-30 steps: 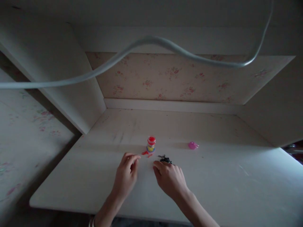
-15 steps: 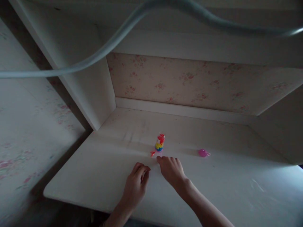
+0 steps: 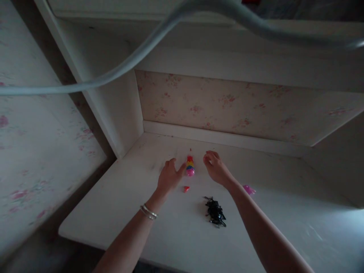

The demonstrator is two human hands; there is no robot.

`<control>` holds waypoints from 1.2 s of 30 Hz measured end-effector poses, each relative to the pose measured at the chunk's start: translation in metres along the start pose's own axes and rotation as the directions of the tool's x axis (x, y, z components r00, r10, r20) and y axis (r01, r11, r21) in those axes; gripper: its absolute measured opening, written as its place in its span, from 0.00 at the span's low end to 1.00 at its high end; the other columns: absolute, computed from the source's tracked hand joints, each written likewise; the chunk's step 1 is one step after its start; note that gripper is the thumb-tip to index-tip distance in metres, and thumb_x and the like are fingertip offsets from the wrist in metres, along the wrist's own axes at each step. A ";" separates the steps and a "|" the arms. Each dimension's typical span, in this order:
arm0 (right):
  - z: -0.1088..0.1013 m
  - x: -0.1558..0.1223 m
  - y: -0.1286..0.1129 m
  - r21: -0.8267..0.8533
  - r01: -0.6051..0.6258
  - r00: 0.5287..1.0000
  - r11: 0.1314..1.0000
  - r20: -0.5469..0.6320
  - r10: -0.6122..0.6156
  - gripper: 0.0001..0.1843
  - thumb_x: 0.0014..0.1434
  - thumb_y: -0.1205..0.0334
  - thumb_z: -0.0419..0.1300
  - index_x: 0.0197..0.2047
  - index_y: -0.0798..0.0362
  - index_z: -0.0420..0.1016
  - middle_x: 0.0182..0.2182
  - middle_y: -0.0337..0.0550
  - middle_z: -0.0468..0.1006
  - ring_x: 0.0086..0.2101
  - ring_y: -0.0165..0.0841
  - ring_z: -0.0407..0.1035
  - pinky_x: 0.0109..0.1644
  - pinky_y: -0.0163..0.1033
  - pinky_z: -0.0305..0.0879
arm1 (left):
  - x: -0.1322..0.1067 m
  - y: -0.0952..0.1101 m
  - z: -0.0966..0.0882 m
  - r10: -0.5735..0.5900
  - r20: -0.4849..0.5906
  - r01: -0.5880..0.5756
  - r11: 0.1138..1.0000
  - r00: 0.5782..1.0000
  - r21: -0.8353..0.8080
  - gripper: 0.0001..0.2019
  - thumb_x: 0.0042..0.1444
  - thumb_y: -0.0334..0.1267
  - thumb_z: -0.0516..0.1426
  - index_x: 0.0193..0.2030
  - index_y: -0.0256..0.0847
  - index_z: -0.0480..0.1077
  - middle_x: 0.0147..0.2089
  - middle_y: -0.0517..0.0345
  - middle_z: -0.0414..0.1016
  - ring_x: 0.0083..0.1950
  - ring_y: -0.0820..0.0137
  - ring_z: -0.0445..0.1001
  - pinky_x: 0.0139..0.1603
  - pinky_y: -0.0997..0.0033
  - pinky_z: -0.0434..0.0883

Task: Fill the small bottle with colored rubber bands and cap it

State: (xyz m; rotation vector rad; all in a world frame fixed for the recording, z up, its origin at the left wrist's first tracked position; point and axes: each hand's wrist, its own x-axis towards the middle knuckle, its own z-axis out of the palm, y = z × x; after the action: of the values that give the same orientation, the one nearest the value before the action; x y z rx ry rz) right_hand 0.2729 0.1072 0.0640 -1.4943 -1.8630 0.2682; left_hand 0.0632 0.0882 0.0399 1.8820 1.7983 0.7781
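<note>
Both hands are stretched out over the white table, toward its back edge. The left hand is held loosely open just left of a small clear jar. Its thumb is laid against the jar's side and its fingers are not wrapped round it, so a touch is seen but no grasp. The jar is stood upright on the table between the two hands, filled with red, yellow, blue and pink bits; whether a lid is on it cannot be told. The right hand is held just right of the jar, apart from it, with fingers curled in toward the thumb. Whether anything is pinched in it cannot be told, as the frame is too dark and small. A small red piece is seen on the table just in front of the jar, near the left hand. A tangled black pile lies nearer the front edge, beside the right forearm. A pink thing lies past that forearm, partly hidden by it. Thin bracelets are worn on the left wrist. A pale cable is draped across the top of the view. Flowered paper covers the back wall of the alcove.
</note>
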 end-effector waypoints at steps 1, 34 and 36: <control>0.006 0.000 0.007 -0.002 -0.017 1.000 1.000 0.010 0.017 0.10 0.63 0.61 0.48 0.36 0.52 0.68 0.48 0.50 0.66 0.42 0.32 0.69 0.51 0.41 0.63 | 0.018 0.004 0.003 -0.037 0.063 0.035 0.999 0.997 0.025 0.33 0.59 0.61 0.46 0.61 0.35 0.58 0.56 0.39 0.67 0.56 0.59 0.69 0.53 0.65 0.64; 0.089 0.093 0.067 -0.291 0.072 0.916 0.954 0.398 0.053 0.16 0.64 0.56 0.56 0.52 0.55 0.69 0.51 0.47 0.70 0.48 0.37 0.68 0.52 0.50 0.66 | 0.000 0.004 0.036 0.377 0.306 0.015 0.609 0.874 -0.793 0.29 0.49 0.39 0.64 0.58 0.38 0.64 0.53 0.46 0.72 0.51 0.64 0.72 0.52 0.65 0.69; 0.090 0.094 0.065 -0.311 0.087 0.910 0.946 0.411 0.051 0.15 0.64 0.57 0.56 0.51 0.55 0.70 0.49 0.47 0.72 0.47 0.36 0.69 0.51 0.49 0.67 | -0.002 0.001 0.037 0.387 0.298 0.013 0.591 0.873 -0.807 0.29 0.49 0.40 0.65 0.57 0.37 0.64 0.52 0.47 0.72 0.52 0.63 0.71 0.54 0.64 0.67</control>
State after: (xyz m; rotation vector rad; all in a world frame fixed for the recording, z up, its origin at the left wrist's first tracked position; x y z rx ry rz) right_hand 0.2586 0.2367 0.0001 -1.7399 -2.3502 0.2991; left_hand 0.0876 0.0889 0.0124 1.4518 0.7279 0.9150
